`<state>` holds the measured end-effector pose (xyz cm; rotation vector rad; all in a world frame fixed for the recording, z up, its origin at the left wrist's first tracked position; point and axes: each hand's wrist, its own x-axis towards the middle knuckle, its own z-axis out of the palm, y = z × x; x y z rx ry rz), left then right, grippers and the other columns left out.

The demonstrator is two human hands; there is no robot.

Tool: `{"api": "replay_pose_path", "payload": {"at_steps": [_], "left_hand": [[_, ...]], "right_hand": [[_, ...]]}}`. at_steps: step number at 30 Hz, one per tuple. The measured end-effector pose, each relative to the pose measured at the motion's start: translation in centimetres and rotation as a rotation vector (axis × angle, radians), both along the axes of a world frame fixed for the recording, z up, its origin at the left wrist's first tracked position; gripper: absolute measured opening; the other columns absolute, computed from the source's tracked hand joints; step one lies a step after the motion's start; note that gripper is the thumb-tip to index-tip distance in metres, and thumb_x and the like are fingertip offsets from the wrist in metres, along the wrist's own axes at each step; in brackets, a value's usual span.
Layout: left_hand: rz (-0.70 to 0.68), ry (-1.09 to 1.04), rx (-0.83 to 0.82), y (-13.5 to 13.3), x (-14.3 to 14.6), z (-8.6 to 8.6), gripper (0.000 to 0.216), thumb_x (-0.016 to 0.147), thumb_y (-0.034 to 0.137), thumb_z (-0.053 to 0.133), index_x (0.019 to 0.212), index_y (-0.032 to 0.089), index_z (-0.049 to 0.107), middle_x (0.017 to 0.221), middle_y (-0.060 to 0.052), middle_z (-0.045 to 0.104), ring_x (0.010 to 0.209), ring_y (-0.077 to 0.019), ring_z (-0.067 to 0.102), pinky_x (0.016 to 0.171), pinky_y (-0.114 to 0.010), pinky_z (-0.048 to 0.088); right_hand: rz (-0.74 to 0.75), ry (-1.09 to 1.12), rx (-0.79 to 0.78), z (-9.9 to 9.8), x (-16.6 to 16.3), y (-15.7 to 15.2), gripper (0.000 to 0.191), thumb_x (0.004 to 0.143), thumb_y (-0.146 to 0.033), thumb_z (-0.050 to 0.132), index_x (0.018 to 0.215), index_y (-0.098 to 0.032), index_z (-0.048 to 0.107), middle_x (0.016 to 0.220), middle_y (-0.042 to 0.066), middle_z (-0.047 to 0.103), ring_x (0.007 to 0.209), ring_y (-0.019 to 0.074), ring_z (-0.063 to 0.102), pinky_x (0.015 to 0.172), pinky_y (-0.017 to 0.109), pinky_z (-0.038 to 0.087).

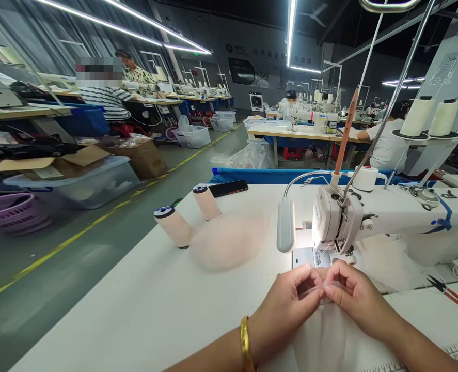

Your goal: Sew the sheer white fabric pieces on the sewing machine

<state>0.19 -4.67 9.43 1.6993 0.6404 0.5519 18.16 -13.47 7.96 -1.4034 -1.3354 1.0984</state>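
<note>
Fabric (321, 330), a sheer white mesh piece, lies on the surface just in front of the needle. Its near edge is gathered between both hands. The left hand (286, 302) and right hand (352, 294) meet fingertip to fingertip. Each grip is closed on the fabric, thumb pressed to forefinger over a thin fold.

It looks almost weightless, limp and rather slippery, and likely to pucker or snag. I judge that a fine pinch at the very edge suits it better than a flat palm.

A smooth gold metal bangle (245, 343) circles the left wrist. Behind the hands stands the glossy white industrial sewing machine (391, 217), and a grey gooseneck lamp (286, 225) hangs at its head. The white laminate surface (167, 310) is smooth and matt.

Further left, a blurred heap of pale pink netting (229, 240) sits beside two peach thread cones lying on their sides (173, 226). A flat black phone (229, 188) lies beyond them. Red-handled snips (451, 294) lie to the right.
</note>
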Motion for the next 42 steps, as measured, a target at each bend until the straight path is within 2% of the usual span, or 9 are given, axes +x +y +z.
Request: {"api": "replay_pose_path", "payload": {"at_steps": [4,9,14,19,24,28,32,37,42], "left_hand": [[0.013,-0.008,-0.026,-0.15,0.18,-0.2,0.027,0.086,0.044,0.068,0.079,0.019,0.063,0.08,-0.003,0.069,0.074,-0.0184,0.061,0.067,-0.027,0.047],[0.062,-0.017,0.008,-0.35,0.38,-0.78,0.027,0.083,0.042,0.069,0.073,0.02,0.058,0.074,-0.002,0.066,0.071,-0.0174,0.058,0.063,-0.027,0.045],[0.105,0.024,-0.014,-0.55,0.62,-0.44,0.023,0.078,0.039,0.069,0.075,0.021,0.055,0.064,0.004,0.053,0.062,-0.0128,0.044,0.057,-0.024,0.035],[0.085,0.032,-0.059,-0.48,0.66,0.02,0.021,0.075,0.037,0.068,0.073,0.02,0.056,0.062,0.006,0.047,0.061,-0.0115,0.038,0.055,-0.023,0.031],[0.089,0.009,-0.084,-0.43,0.67,-0.33,0.022,0.073,0.036,0.068,0.07,0.019,0.054,0.067,0.002,0.055,0.066,-0.0138,0.046,0.059,-0.025,0.036],[0.091,0.007,-0.102,-0.41,0.65,-0.38,0.021,0.072,0.034,0.068,0.069,0.02,0.053,0.069,0.0,0.059,0.068,-0.0153,0.05,0.062,-0.026,0.039],[0.099,0.014,-0.112,-0.45,0.65,-0.1,0.022,0.071,0.033,0.069,0.067,0.019,0.052,0.068,0.001,0.058,0.066,-0.0139,0.047,0.06,-0.025,0.037],[0.115,-0.004,-0.121,-0.44,0.66,-0.03,0.027,0.073,0.038,0.073,0.073,0.02,0.054,0.065,0.005,0.052,0.063,-0.0121,0.043,0.058,-0.023,0.034],[0.104,-0.035,-0.072,-0.4,0.33,-0.38,0.027,0.077,0.039,0.072,0.074,0.02,0.053,0.067,0.004,0.056,0.063,-0.0121,0.044,0.058,-0.024,0.036]], "right_hand": [[-0.013,-0.074,0.033,0.26,-0.18,-0.16,0.021,0.099,-0.043,0.061,0.091,-0.023,0.059,0.092,0.001,0.062,0.092,0.0218,0.057,0.082,0.032,0.044],[-0.058,-0.154,0.153,0.09,-0.56,-0.26,0.019,0.101,-0.036,0.058,0.087,-0.023,0.061,0.088,0.0,0.061,0.086,0.0193,0.058,0.078,0.03,0.043],[-0.101,-0.274,0.236,-0.07,-0.66,-0.41,0.02,0.1,-0.033,0.059,0.082,-0.024,0.061,0.08,-0.001,0.059,0.075,0.0181,0.054,0.069,0.029,0.041],[-0.096,-0.355,0.293,-0.17,-0.6,-0.49,0.019,0.101,-0.033,0.058,0.084,-0.025,0.063,0.08,0.0,0.061,0.074,0.0185,0.054,0.069,0.03,0.042],[-0.107,-0.387,0.341,-0.27,-0.62,-0.52,0.02,0.101,-0.031,0.059,0.081,-0.025,0.06,0.076,-0.001,0.06,0.072,0.0176,0.054,0.067,0.029,0.041],[-0.114,-0.396,0.34,-0.33,-0.66,-0.61,0.02,0.1,-0.029,0.059,0.08,-0.025,0.057,0.076,-0.002,0.058,0.071,0.017,0.052,0.064,0.028,0.039],[-0.126,-0.408,0.336,-0.39,-0.71,-0.65,0.021,0.098,-0.028,0.059,0.078,-0.025,0.054,0.074,-0.002,0.055,0.069,0.0167,0.05,0.064,0.028,0.039],[-0.144,-0.388,0.289,-0.35,-0.78,-0.65,0.019,0.097,-0.03,0.06,0.079,-0.025,0.058,0.076,-0.001,0.056,0.071,0.0178,0.051,0.066,0.029,0.042],[-0.138,-0.248,0.141,0.05,-0.79,-0.65,0.017,0.098,-0.042,0.062,0.097,-0.026,0.064,0.092,0.002,0.064,0.082,0.0201,0.059,0.073,0.03,0.048]]}}
